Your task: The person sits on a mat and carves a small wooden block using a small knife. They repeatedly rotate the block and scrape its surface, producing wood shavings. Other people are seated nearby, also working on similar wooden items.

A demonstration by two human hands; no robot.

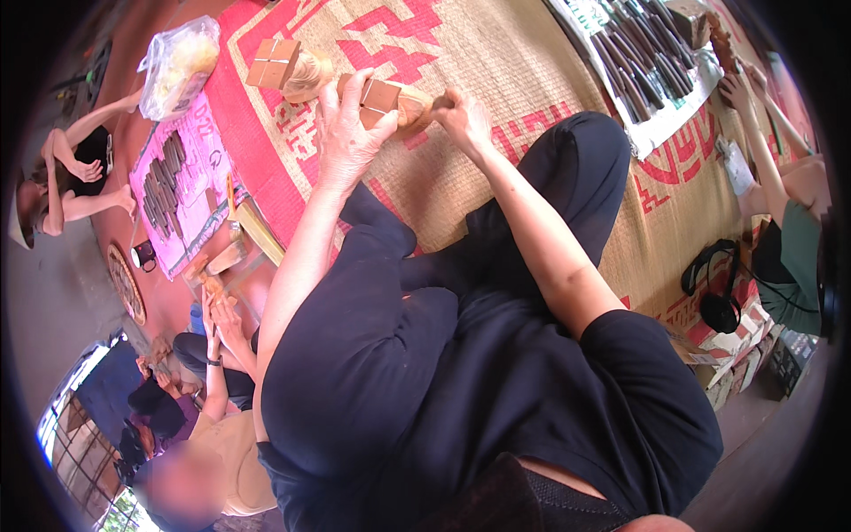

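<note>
Room: a reddish floor (120,226), partly covered by a red-patterned woven mat (496,53).
Off the mat's left edge: dark tools (164,191) lie on a pink sheet (202,158); a clear plastic bag (180,71) sits by its top end.
Mat's upper left corner: a spare carving (308,78) joined to a square block, near the left hand (346,129).
Left hand's fingers: spread over a wooden block (381,96), grasping it.
Held carving: the pale wood carving (414,108) juts from that block, between both hands, inside the mat's upper left corner.
Right hand's fingers: the right hand (465,122) curls in at the carving's free end; whether it grasps that end or a small dark tool, I cannot tell.
Mat's upper right: more tools (634,58) on a white cloth (660,133).
Step in hand: apparently close work on the carving's free end.
Next move calls for: likely a steady block and light right-hand pressure.
</note>
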